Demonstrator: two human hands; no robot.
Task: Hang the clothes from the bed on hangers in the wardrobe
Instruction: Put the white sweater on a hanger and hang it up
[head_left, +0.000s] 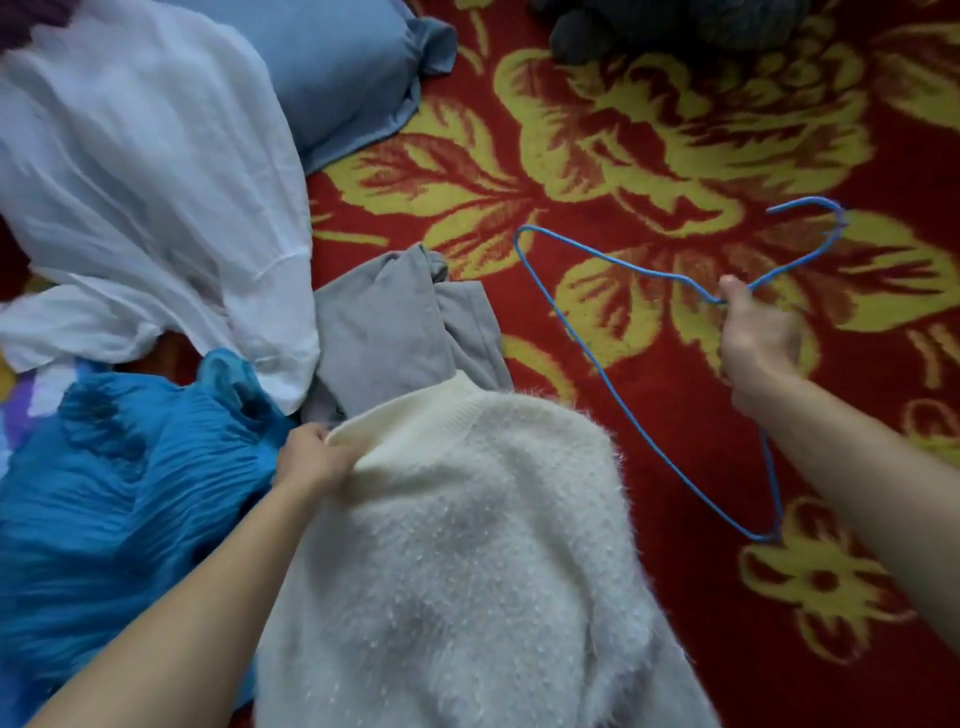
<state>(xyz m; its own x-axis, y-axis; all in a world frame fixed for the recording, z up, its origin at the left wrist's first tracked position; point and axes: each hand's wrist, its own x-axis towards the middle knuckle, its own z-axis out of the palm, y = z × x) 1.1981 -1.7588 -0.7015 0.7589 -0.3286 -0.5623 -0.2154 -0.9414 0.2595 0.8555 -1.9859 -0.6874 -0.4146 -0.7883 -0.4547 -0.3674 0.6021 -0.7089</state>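
OK, I'm looking down on the bed (649, 374), red cover w/ big yellow flowers. Left hand (311, 460) is on the fluffy cream sweater (467, 545): fingers (332, 441) clenched round the ribbed collar, bunching it. The sweater lies toward the near side of the bed, collar pointing to the far side, body running down out of my view.

Right hand (756, 345) is over to the right side of the bed, grasping a blue wire hanger (623, 402) at the neck just below the hook, thumb on top of the wire. The hook points to the far right, and the triangle opens leftward toward the sweater but is apart from it. Can't tell if the hanger's lower corner touches the cover.

Rest of the pile, left side of the bed:
- A grey garment (384, 327) is just beyond the sweater collar, partly under it.
- A bright blue pleated piece (114, 493) is right beside the left hand, touching the sweater.
- A thin white garment (140, 171) is spread beyond that, overlapping the grey one's edge.
- A blue-grey pillow (332, 67) sits toward the far side.

There's a dark grey lump (675, 21) at the far edge; too cut off to say what it is.
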